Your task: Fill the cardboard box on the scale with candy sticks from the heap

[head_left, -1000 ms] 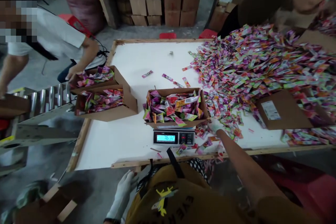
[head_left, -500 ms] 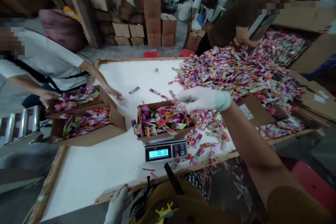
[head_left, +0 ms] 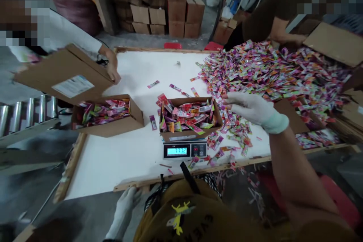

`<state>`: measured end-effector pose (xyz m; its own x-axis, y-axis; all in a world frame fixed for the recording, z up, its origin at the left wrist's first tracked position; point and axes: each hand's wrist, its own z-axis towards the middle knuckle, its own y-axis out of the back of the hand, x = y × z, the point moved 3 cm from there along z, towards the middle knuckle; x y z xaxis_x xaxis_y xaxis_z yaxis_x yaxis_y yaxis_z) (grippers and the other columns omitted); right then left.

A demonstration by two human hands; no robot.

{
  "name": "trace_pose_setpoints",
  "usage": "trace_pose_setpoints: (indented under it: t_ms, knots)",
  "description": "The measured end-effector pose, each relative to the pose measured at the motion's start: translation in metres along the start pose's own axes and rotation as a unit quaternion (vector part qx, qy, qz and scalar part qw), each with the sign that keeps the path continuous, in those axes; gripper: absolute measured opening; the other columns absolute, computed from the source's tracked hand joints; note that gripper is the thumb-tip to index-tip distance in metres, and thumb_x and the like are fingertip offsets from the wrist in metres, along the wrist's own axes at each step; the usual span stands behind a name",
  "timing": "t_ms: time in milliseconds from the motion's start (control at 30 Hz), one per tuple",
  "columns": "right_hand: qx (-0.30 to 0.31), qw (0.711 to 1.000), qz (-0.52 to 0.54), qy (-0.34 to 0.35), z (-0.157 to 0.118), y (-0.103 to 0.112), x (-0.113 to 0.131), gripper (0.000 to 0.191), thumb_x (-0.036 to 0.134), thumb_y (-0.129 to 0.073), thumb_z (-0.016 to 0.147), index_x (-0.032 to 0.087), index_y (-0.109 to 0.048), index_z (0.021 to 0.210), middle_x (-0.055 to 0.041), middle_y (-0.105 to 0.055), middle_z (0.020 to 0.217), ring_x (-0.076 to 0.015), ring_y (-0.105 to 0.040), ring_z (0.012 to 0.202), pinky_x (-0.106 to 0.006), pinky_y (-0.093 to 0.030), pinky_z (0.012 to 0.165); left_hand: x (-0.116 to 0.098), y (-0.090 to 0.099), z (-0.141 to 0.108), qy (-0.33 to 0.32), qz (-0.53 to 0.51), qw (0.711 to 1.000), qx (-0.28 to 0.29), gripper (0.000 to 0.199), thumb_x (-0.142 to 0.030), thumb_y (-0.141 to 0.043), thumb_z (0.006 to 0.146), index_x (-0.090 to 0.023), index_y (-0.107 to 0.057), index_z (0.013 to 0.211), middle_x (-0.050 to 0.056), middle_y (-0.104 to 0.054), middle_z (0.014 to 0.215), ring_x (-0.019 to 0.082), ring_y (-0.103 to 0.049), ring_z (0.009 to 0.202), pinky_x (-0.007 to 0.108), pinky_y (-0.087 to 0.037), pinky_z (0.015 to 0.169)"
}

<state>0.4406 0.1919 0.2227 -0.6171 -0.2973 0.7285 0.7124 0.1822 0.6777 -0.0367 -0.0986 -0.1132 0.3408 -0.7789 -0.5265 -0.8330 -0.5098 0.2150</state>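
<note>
My right hand (head_left: 248, 109), in a white glove, is stretched out just right of an open cardboard box (head_left: 181, 136) full of colourful sachets. Its fingers are extended over loose sachets, and I make out nothing held in them. That box rests on a digital scale (head_left: 185, 150) with a lit display reading about 7772. Down at the table's front edge is my left hand (head_left: 128, 198), also gloved, fingers loosely extended and holding nothing visible. Single sachets (head_left: 217, 141) lie scattered beside the scale.
A large heap of sachets (head_left: 272, 72) covers the table's right side. At left, a co-worker holds a carton (head_left: 73, 79) above another filled box (head_left: 113, 126), near a roller conveyor (head_left: 31, 113). Another person reaches behind the heap. Stacked cartons (head_left: 177, 5) stand at the back.
My right hand has moved off the box to the right, and sachets there sit higher. The display rose from 7616 to about 7772. The left co-worker has lifted and tilted a carton.
</note>
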Motion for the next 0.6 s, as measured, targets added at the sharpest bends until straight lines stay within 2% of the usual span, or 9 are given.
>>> trace_pose_setpoints:
  t_ms: [67, 167, 267, 333, 433, 467, 500, 533, 600]
  knots:
    - [0.003, 1.0, 0.005, -0.009, -0.008, -0.003, -0.001, 0.046, 0.043, -0.07, 0.088, 0.019, -0.078, 0.126, -0.0112, -0.081, 0.121, -0.0297, -0.078, 0.111, -0.047, -0.062, 0.105, -0.036, -0.007, 0.004, -0.042, -0.015, 0.999, -0.008, 0.02, -0.033, -0.057, 0.097, -0.019, -0.063, 0.109, 0.015, -0.074, 0.114, 0.027, -0.077, 0.104, 0.044, -0.057, 0.108]
    - [0.0, 1.0, 0.02, 0.003, -0.009, -0.012, 0.006, 0.043, 0.042, -0.069, 0.089, 0.02, -0.078, 0.125, -0.0107, -0.081, 0.121, -0.029, -0.078, 0.112, -0.047, -0.063, 0.103, -0.113, -0.029, -0.004, -0.137, -0.039, 0.99, -0.002, 0.023, -0.03, -0.061, 0.093, -0.017, -0.064, 0.111, 0.013, -0.073, 0.115, 0.024, -0.076, 0.097, 0.049, -0.055, 0.111]
    - [-0.002, 0.999, 0.045, 0.028, 0.005, -0.032, 0.018, 0.041, 0.04, -0.068, 0.091, 0.021, -0.076, 0.127, -0.0092, -0.08, 0.122, -0.0268, -0.076, 0.114, -0.045, -0.062, 0.103, -0.194, -0.062, -0.05, -0.285, -0.006, 0.958, 0.031, 0.034, -0.037, -0.064, 0.092, -0.017, -0.068, 0.119, 0.012, -0.073, 0.124, 0.026, -0.074, 0.112, 0.049, -0.054, 0.112]
    - [0.008, 0.998, 0.046, 0.042, 0.019, -0.053, 0.027, 0.043, 0.04, -0.066, 0.092, 0.019, -0.074, 0.129, -0.0099, -0.079, 0.122, -0.0256, -0.076, 0.109, -0.044, -0.063, 0.101, -0.236, -0.083, -0.097, -0.412, 0.085, 0.907, 0.004, 0.04, -0.038, -0.067, 0.091, -0.019, -0.071, 0.126, 0.01, -0.075, 0.128, 0.027, -0.069, 0.123, 0.047, -0.049, 0.118]
    - [0.012, 0.998, 0.012, 0.055, 0.045, -0.081, 0.034, 0.047, 0.037, -0.063, 0.091, 0.016, -0.071, 0.132, -0.0125, -0.076, 0.126, -0.0252, -0.074, 0.107, -0.044, -0.061, 0.1, -0.276, -0.115, -0.158, -0.581, 0.137, 0.802, -0.002, 0.043, -0.042, -0.062, 0.096, -0.018, -0.071, 0.131, 0.011, -0.074, 0.133, 0.026, -0.066, 0.129, 0.044, -0.045, 0.121]
    - [-0.002, 0.998, -0.007, 0.062, 0.052, -0.087, 0.033, 0.047, 0.037, -0.063, 0.091, 0.016, -0.071, 0.132, -0.0136, -0.075, 0.129, -0.0263, -0.072, 0.111, -0.045, -0.059, 0.104, -0.285, -0.126, -0.17, -0.62, 0.146, 0.771, 0.003, 0.044, -0.041, -0.061, 0.097, -0.016, -0.071, 0.131, 0.013, -0.072, 0.137, 0.027, -0.064, 0.133, 0.044, -0.044, 0.121]
    - [-0.024, 0.997, -0.028, 0.069, 0.058, -0.089, 0.031, 0.047, 0.037, -0.063, 0.091, 0.015, -0.071, 0.132, -0.0147, -0.073, 0.133, -0.028, -0.069, 0.119, -0.046, -0.055, 0.11, -0.292, -0.137, -0.176, -0.641, 0.157, 0.751, 0.006, 0.046, -0.04, -0.062, 0.095, -0.014, -0.07, 0.132, 0.016, -0.07, 0.14, 0.029, -0.063, 0.135, 0.045, -0.044, 0.121]
    - [-0.053, 0.995, -0.051, 0.069, 0.062, -0.088, 0.027, 0.047, 0.037, -0.062, 0.092, 0.015, -0.07, 0.133, -0.016, -0.07, 0.139, -0.03, -0.065, 0.128, -0.048, -0.051, 0.116, -0.298, -0.147, -0.176, -0.643, 0.175, 0.746, 0.008, 0.049, -0.039, -0.065, 0.093, -0.012, -0.068, 0.134, 0.018, -0.068, 0.141, 0.03, -0.062, 0.135, 0.046, -0.045, 0.12]
    - [-0.104, 0.99, -0.092, 0.024, 0.062, -0.08, 0.01, 0.052, 0.04, -0.062, 0.092, 0.014, -0.067, 0.137, -0.0192, -0.065, 0.145, -0.0337, -0.057, 0.139, -0.051, -0.043, 0.123, -0.306, -0.169, -0.165, -0.593, 0.231, 0.771, 0.035, 0.059, -0.036, -0.072, 0.087, -0.01, -0.063, 0.139, 0.019, -0.07, 0.135, 0.031, -0.068, 0.124, 0.046, -0.05, 0.113]
